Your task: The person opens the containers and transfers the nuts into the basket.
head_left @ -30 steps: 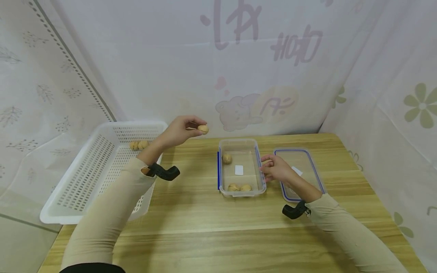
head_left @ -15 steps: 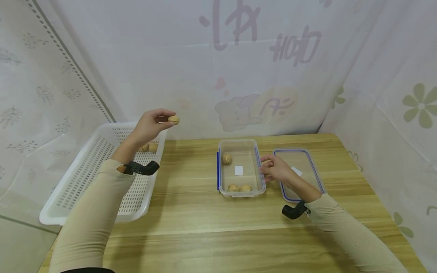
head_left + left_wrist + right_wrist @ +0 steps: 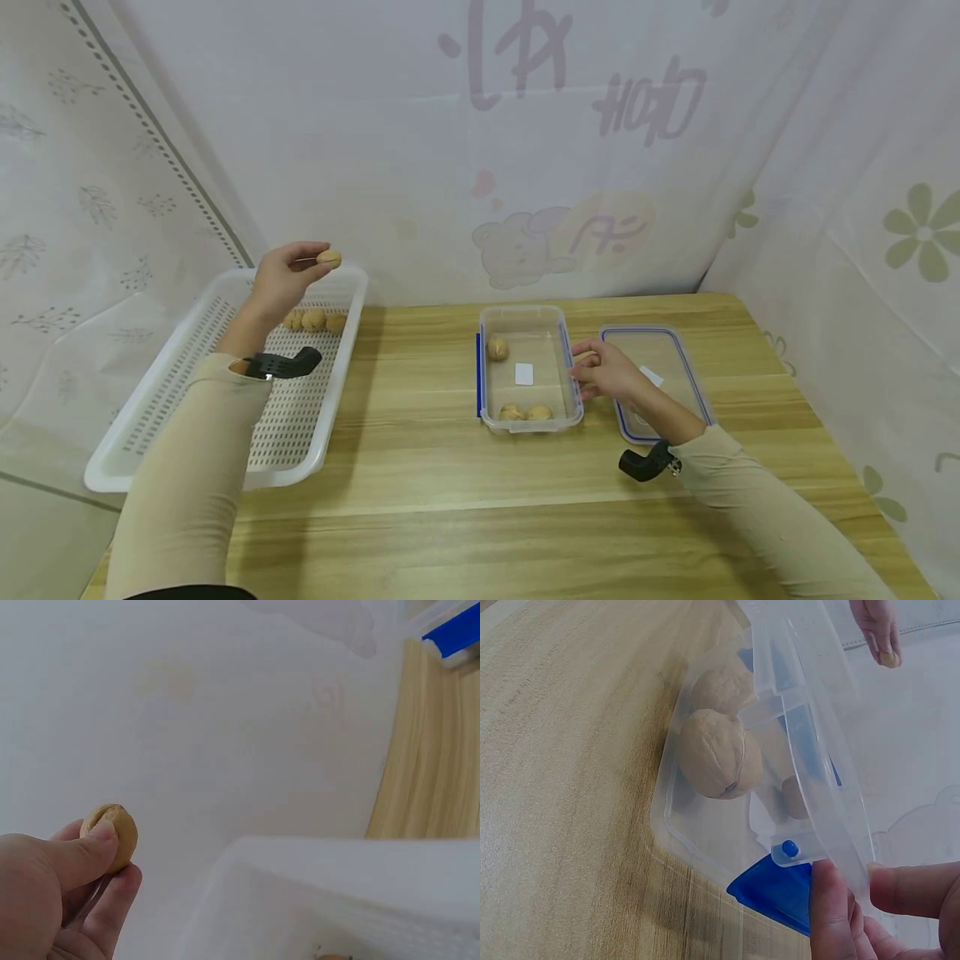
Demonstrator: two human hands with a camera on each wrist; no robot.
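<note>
Pale printed curtains [image 3: 375, 125] close off the back and sides of your wooden tabletop [image 3: 450, 500], so the work sits in one small, well-lit corner.

Your left hand [image 3: 285, 279] is raised above the far end of the white perforated basket [image 3: 187, 479]. Its fingers [image 3: 82, 859] and thumb pinch a single walnut [image 3: 328, 258], clear of the rim and touching nothing else. Below it, three walnuts [image 3: 313, 320] lie close together against the basket's far wall.

Your right hand [image 3: 607, 371] is at the right wall of the clear container [image 3: 531, 425], which stands in the middle of the tabletop. The right wrist view shows the thumb and a fingertip [image 3: 832, 915] pinching the rim just beside a blue clasp, steadying the box. Inside are one nut [image 3: 498, 348] near the far end, a pair of nuts [image 3: 527, 412] touching at the near end, and a small white label [image 3: 524, 374] between them. The blue-edged lid [image 3: 675, 333] lies flat just to the right, off the container.

By my count the nuts are split evenly: three in the basket, three in the container and a seventh in your fingers over the basket. That reads as roughly the halfway point, with the held nut not yet set down and the container not yet lidded.
</note>
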